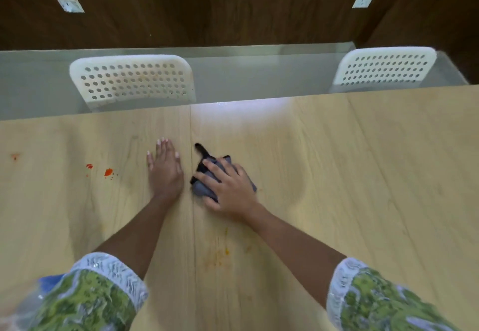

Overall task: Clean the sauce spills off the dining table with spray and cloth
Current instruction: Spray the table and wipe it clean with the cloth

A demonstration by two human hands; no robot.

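Red sauce spots [108, 172] lie wet and unwiped on the pale wood-grain worktop [363, 162], well to the left of both hands, with a fainter reddish mark [14, 156] further left near the edge. A smeared orange-yellow stain [220, 253] sits nearer the person, between the two forearms, and looks only partly dealt with. So the job seems to be in its middle: wiping is under way, but at least three soiled patches are left. No spray bottle can be made out for certain; a blue shape [50, 280] at the left sleeve is too hidden to name.

The dark grey folded cloth [207, 188] lies on the worktop just right of the centre seam, under the right hand [229, 188]. That hand's fingers [211, 166] are spread and laid across the top of the cloth, pressing it flat rather than curling round it; a black corner pokes out beyond the fingertips. The left hand [164, 170] rests palm-down on bare wood just beside the cloth, not touching it, fingers straight and together, holding nothing
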